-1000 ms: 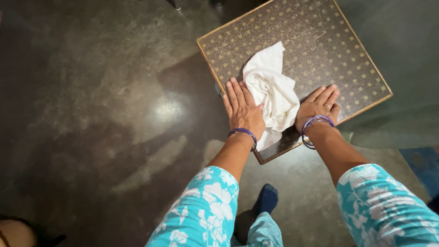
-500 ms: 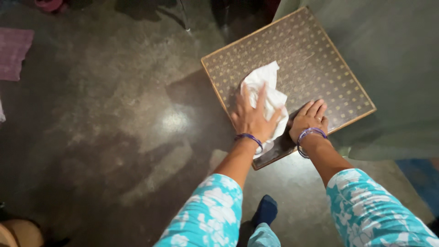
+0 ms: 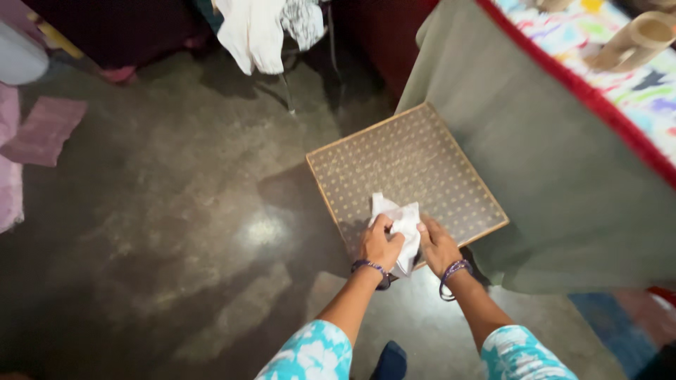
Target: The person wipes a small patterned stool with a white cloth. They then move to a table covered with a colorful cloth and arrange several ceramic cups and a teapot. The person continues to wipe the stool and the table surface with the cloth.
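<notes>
white cloth (image 3: 401, 229) lower part hidden between both hands | bed (image 3: 620, 77) cut by top and right edges | hanging garment (image 3: 250, 28) cropped at top

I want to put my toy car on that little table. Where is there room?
The far part of the dotted table, from its back corner to the white cloth, is bare. The near edge is crowded: the left hand and right hand grip the cloth there.

Dim indoor light. A glare spot shines on the dark floor (image 3: 262, 231). Corners fall into soft shadow.
</notes>
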